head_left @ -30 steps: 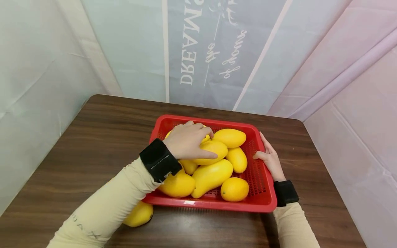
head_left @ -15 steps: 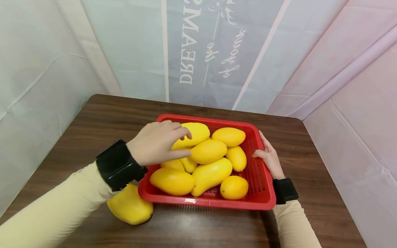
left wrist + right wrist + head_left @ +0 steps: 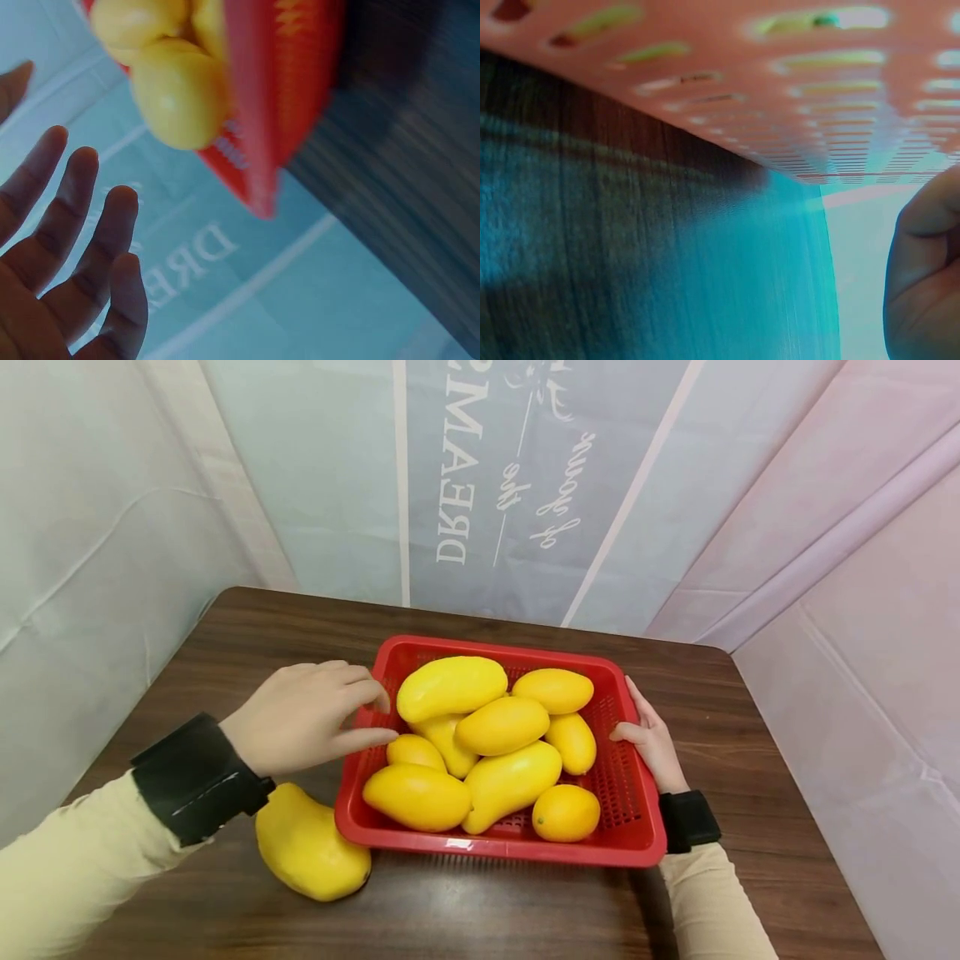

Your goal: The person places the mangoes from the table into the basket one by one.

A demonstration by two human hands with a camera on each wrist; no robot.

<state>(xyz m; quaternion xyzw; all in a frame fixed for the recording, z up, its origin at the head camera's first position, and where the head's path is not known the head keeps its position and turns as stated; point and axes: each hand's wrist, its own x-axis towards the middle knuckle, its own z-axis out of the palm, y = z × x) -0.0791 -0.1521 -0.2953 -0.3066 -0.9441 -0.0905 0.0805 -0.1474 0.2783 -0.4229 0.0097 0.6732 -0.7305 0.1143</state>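
Observation:
A red plastic basket point(image 3: 517, 853) with slotted sides carries several yellow mangoes; the uppermost mango point(image 3: 452, 687) lies at the back left of the pile. My right hand point(image 3: 651, 745) grips the basket's right rim, thumb over the inside and the other fingers outside. Just off the left rim, my left hand point(image 3: 307, 717) holds nothing, its fingers loosely bent and spread. In the left wrist view those fingers point(image 3: 112, 225) are apart from the basket point(image 3: 255, 112). The slotted basket wall point(image 3: 742, 97) fills the top of the right wrist view.
A single mango point(image 3: 313, 847) lies on the dark wood table point(image 3: 465, 918), outside the basket's front left corner. Behind the table hangs a pale printed cloth point(image 3: 330, 485), with whitish sheets at both sides.
My left hand has lifted off the mangoes in the basket and moved left past its rim, baring the mangoes beneath. The right hand keeps its grip and the basket stays about where it was.

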